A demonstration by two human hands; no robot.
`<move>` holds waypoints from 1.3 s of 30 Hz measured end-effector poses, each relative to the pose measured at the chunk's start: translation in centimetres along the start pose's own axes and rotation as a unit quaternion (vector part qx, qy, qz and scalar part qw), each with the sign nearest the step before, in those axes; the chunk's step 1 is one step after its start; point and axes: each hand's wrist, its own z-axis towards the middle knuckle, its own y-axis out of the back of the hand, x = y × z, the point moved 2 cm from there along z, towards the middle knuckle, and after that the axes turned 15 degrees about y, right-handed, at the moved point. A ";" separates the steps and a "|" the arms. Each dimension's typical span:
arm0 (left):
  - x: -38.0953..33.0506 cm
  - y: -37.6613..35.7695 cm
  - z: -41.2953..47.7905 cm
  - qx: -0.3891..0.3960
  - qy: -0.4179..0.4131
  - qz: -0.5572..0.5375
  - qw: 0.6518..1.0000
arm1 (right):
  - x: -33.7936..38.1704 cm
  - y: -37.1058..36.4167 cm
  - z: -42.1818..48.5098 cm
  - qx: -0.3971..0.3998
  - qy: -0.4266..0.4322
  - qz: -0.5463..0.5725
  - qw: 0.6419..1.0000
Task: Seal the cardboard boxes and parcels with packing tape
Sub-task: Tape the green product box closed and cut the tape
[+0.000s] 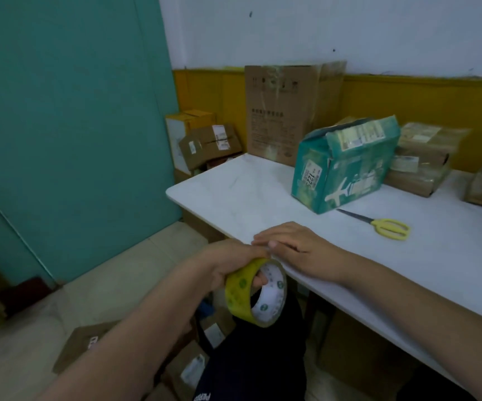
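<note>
Head view: green printed cardboard box [347, 166], flaps down, contents hidden; tall brown cardboard carton [283, 111] behind it; brown taped parcels [425, 160] to its right. All on white tabletop [234, 192], with yellow-handled scissors [384, 225]; teal wall [60, 111]. Yellow roll of packing tape [251, 293] at table's near edge: left hand [228, 264] grips it, fingers through core. Right hand [289, 244] palm down, fingertips at roll's top; pinch unclear

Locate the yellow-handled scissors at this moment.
Head view, right of centre: the scissors lie on the white table, just in front of the green box, beyond the right hand.
</note>
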 end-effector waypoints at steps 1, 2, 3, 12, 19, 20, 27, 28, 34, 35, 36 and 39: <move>-0.7 0.1 -0.2 -0.016 0.004 0.027 0.999 | 0.1 -0.1 0.1 0.015 0.003 0.000 1.000; -1.4 0.2 -0.4 -0.048 0.001 0.073 0.996 | 0.2 -0.2 0.1 0.024 0.004 0.012 1.000; -2.1 0.2 -0.8 -0.088 -0.007 0.144 0.986 | 0.2 0.0 0.1 0.027 0.000 0.038 0.999; -7.2 1.8 -6.2 -0.225 -0.153 0.296 0.916 | 1.1 3.1 0.6 -0.073 -0.104 0.364 0.923; -10.3 0.8 -5.7 -0.226 -0.228 0.268 0.908 | 2.0 10.7 1.3 -0.225 -0.191 0.260 0.919; -11.0 0.3 -5.6 -0.225 -0.237 0.264 0.908 | 1.9 11.9 1.3 -0.223 -0.198 0.222 0.928; -16.7 -2.2 -5.3 -0.137 -0.303 0.195 0.923 | 0.6 21.6 0.4 -0.155 -0.241 0.131 0.949; -17.6 -2.7 -5.3 -0.121 -0.316 0.187 0.922 | 0.6 22.9 0.4 -0.136 -0.243 0.084 0.957; -23.7 -4.7 -4.2 -0.065 -0.372 0.181 0.908 | 1.6 29.7 1.1 -0.146 -0.242 -0.141 0.949; -24.7 -4.9 -4.0 -0.053 -0.380 0.183 0.905 | 1.6 30.4 1.3 -0.149 -0.237 -0.181 0.943; -25.5 -5.2 -3.9 -0.042 -0.389 0.182 0.902 | 1.4 31.0 1.4 -0.152 -0.237 -0.215 0.935; -27.2 -6.1 -3.5 -0.038 -0.414 0.169 0.894 | 0.2 32.2 1.3 -0.158 -0.260 -0.199 0.931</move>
